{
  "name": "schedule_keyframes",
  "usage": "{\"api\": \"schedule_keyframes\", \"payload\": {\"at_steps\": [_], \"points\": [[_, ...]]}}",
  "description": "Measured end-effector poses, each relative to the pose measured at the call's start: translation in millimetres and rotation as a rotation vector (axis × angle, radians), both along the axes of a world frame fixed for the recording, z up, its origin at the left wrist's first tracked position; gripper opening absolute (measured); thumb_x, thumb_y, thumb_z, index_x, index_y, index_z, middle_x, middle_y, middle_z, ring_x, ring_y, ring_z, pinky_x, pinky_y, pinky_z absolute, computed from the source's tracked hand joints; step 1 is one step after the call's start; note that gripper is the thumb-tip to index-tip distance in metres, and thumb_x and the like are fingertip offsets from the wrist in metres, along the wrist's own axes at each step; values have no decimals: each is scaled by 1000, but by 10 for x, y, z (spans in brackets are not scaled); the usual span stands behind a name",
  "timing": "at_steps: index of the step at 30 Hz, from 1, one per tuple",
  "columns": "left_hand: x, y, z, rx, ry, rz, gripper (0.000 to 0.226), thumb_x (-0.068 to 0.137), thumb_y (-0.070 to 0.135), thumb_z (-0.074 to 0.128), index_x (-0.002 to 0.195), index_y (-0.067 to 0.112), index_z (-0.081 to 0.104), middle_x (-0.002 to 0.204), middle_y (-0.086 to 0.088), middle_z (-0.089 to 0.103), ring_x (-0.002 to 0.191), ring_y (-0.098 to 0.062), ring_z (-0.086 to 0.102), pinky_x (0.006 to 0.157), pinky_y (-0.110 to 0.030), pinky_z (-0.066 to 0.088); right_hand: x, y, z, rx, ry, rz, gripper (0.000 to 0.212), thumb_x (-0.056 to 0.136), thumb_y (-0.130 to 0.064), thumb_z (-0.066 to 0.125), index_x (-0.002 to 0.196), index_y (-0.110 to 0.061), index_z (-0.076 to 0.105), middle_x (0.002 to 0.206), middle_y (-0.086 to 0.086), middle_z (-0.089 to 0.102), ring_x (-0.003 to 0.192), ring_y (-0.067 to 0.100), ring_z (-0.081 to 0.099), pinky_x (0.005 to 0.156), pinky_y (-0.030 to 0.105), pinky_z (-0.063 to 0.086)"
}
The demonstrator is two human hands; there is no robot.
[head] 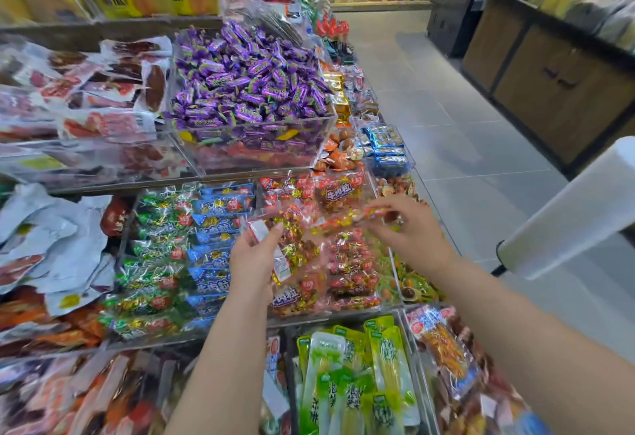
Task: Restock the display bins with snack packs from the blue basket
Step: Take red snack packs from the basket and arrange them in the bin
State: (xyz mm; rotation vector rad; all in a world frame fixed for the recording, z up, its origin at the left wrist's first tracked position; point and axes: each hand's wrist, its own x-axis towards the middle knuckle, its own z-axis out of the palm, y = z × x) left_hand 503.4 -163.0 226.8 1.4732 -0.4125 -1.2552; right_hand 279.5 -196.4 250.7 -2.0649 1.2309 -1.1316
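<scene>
Mid-frame, left hand [252, 259] and right hand [409, 228] each pinch an end of one red snack pack [302, 228] above the red-pack bin [347, 263].

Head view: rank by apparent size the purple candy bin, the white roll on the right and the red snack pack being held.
1. purple candy bin
2. white roll, a close second; it sits nearer the camera, so this order is unsure
3. red snack pack, clearly smallest
</scene>
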Motion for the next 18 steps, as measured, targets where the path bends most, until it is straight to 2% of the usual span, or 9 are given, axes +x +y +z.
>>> {"api": "schedule_keyframes", "payload": {"at_steps": [2, 3, 4, 6, 7, 9, 12, 15, 18], "points": [[52, -6, -8, 5, -11, 0, 14, 86, 29, 72, 96, 22, 65, 93, -8, 70, 85, -33, 68, 72, -54, 58, -62, -162, 49, 134, -4, -12, 29, 79, -26, 73, 90, -52, 65, 79, -15, 57, 85, 27, 57, 74, 42, 48], [76, -5, -18, 6, -12, -8, 14, 85, 31, 73, 94, 24, 65, 87, -3, 68, 80, -30, 67, 68, -50, 59, -89, -267, 66, 216, 10, -14, 23, 82, -28, 69, 96, -46, 66, 77, -12, 56, 85, 25, 59, 76, 46, 50], [93, 0, -29, 8, -16, -17, 12, 85, 32, 73, 91, 26, 65, 85, -1, 66, 79, -28, 66, 67, -49, 59, -97, -379, 79, 278, 58, -17, 20, 86, -29, 65, 104, -36, 67, 77, -14, 55, 83, 14, 61, 77, 45, 51], [116, 17, -54, 1, -29, -23, 7, 84, 30, 73, 86, 28, 67, 86, -3, 68, 80, -27, 68, 69, -51, 59, -68, -613, 98, 304, 275, -40, 29, 93, -29, 56, 121, -21, 59, 86, -20, 59, 79, -2, 58, 76, 29, 44], [122, 25, -69, -13, -42, -29, 5, 84, 28, 74, 82, 29, 70, 85, -3, 71, 77, -24, 70, 67, -48, 60, -29, -727, 113, 278, 422, -48, 32, 95, -28, 51, 126, -19, 54, 96, -13, 61, 86, 4, 59, 76, 25, 39], [120, 36, -95, -29, -73, -60, 11, 84, 28, 74, 74, 34, 74, 73, 6, 73, 70, -17, 70, 62, -43, 60, 111, -947, 130, 254, 725, -24, 33, 98, -26, 44, 129, -15, 49, 115, 6, 62, 101, 25, 58, 74, 30, 42], [116, 9, -119, -5, -59, -82, 9, 82, 30, 76, 74, 34, 73, 67, 10, 70, 81, -24, 67, 69, -52, 59, 417, -1227, 83, 258, 1075, 20, 34, 99, -20, 39, 133, -15, 44, 122, 11, 59, 107, 30, 56, 73, 36, 46], [142, -41, -131, -30, -88, -42, 7, 82, 28, 75, 78, 26, 70, 61, 17, 67, 76, -16, 62, 58, -30, 49, 683, -1413, -80, 251, 1288, 72, 37, 98, -13, 39, 136, -16, 41, 129, 8, 54, 115, 30, 54, 75, 40, 45], [177, -81, -113, -8, -54, -16, 13, 83, 26, 74, 72, 28, 68, 60, 17, 67, 73, -16, 62, 61, -33, 51, 756, -1514, -300, 236, 1358, 165, 35, 98, -14, 40, 132, -20, 46, 134, 8, 50, 116, 29, 52, 73, 37, 41]]}}
